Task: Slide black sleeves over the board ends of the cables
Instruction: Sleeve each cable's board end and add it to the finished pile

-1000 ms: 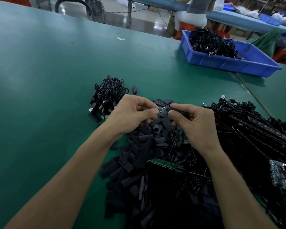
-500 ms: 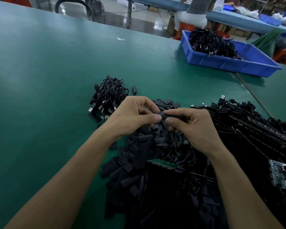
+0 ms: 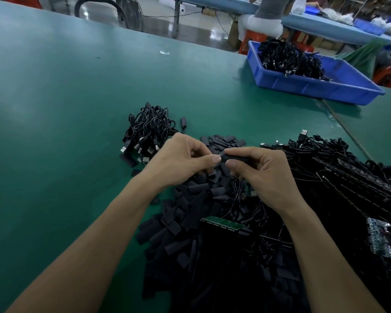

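Observation:
A black sleeve (image 3: 234, 158) is held between both hands above a heap of loose black sleeves (image 3: 196, 224). My right hand (image 3: 264, 175) grips the sleeve with thumb and fingers. My left hand (image 3: 185, 162) pinches its left end with the thumb tip. The board end inside the sleeve is hidden. A thin black cable (image 3: 237, 195) hangs down from my right hand. A green circuit board (image 3: 221, 223) lies on the heap below my hands.
A small pile of sleeved cables (image 3: 148, 134) lies left of my hands. A large tangle of cables with boards (image 3: 348, 188) fills the right. A blue bin (image 3: 314, 84) holding black cables stands far right on the green table (image 3: 54, 109).
The small board end seen between my fingertips a second ago is now covered by the black sleeve. Both hands have closed together slightly.

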